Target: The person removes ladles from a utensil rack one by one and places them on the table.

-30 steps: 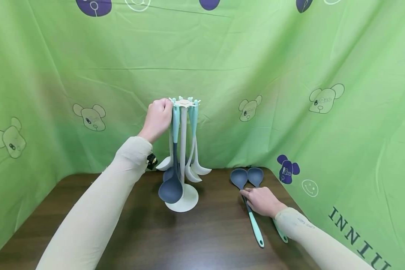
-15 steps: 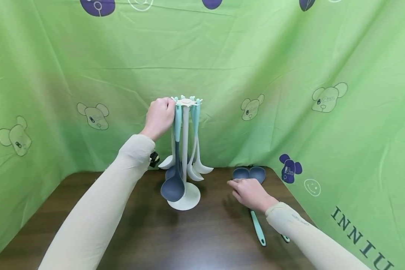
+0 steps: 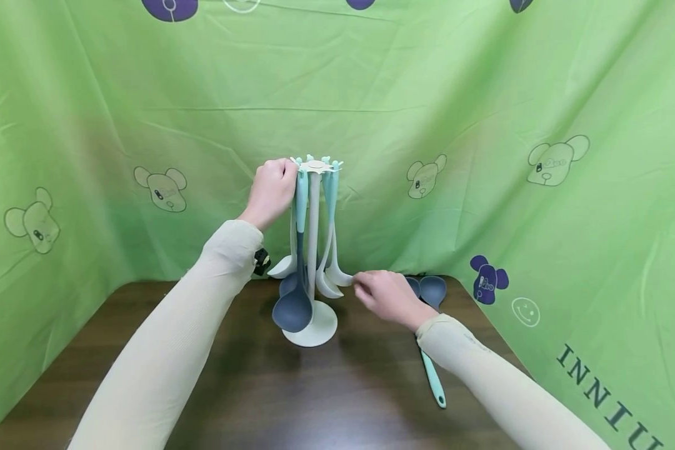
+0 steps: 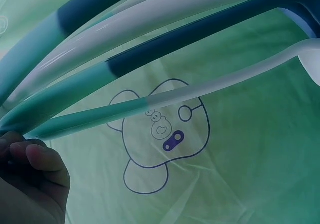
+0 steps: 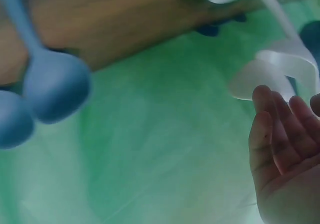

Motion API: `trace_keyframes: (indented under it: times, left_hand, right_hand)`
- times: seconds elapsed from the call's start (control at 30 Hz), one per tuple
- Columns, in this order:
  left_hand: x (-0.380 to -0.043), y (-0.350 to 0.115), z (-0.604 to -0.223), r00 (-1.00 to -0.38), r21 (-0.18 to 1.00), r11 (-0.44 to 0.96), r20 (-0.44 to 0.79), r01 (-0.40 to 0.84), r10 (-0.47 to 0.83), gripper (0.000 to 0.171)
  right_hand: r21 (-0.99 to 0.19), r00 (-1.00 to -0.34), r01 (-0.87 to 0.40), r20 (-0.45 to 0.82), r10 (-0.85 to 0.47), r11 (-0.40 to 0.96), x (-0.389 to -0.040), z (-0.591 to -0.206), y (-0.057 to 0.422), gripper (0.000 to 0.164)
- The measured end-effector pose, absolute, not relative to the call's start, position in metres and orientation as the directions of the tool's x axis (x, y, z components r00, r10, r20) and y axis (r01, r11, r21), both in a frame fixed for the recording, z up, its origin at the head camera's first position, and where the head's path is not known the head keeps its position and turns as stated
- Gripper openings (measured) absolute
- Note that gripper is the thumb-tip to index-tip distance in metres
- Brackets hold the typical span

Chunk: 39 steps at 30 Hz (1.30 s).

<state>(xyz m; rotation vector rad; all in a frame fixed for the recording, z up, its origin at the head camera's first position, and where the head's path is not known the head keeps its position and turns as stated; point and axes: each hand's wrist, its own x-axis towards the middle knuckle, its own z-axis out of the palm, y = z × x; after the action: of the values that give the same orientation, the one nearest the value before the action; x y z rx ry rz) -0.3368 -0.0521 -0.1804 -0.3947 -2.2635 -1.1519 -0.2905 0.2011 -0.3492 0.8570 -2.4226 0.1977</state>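
A white utensil rack [image 3: 312,244] stands on the table, with several ladles hanging from its top. My left hand [image 3: 272,189] grips the left edge of the rack's top, its fingers curled beside the mint handles in the left wrist view. Nearest the front hangs a dark blue ladle [image 3: 292,310]. On the right side hang white ladles [image 3: 327,284]. Just right of them is my right hand [image 3: 387,296], holding nothing; its fingers [image 5: 262,129] are loosely bent in the right wrist view. I cannot tell whether it touches a white ladle.
Two dark blue ladles lie on the brown table [image 3: 337,400] at the right, one bowl [image 3: 433,290] showing behind my right forearm. The other's mint handle [image 3: 434,381] points toward me. A green patterned cloth [image 3: 371,81] hangs behind and along the sides.
My right hand has left the ladles lying on the table and moved left to the rack's white ladles. My left hand has stayed on the rack's top.
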Motion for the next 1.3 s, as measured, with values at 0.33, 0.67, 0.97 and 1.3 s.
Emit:
trace_keyframes:
  times: [0.33,0.67,0.97,1.3]
  left_hand:
    - [-0.336,-0.052,-0.18,-0.803,0.655,0.575,0.596,0.491,0.007,0.031]
    - [-0.337,-0.05,-0.184,-0.802,0.652,0.573,0.597,0.496,0.014,0.031]
    - [-0.339,-0.053,-0.182,-0.785,0.642,0.572,0.619,0.511,0.005,0.032]
    - [-0.337,-0.052,-0.183,-0.798,0.661,0.559,0.602,0.5,0.002,0.031]
  right_hand:
    - [-0.133,-0.717,-0.575,0.558,-0.418,0.807,-0.305,-0.315,0.168,0.018]
    - [-0.416,-0.795,-0.523,0.553,-0.249,0.744,-0.323,-0.306,0.153,0.018]
    - [-0.454,-0.823,-0.513,0.5,-0.268,0.728,-0.329,-0.307,0.146,0.026]
    - [-0.418,-0.818,-0.508,0.509,-0.269,0.753,-0.327,-0.308,0.141,0.014]
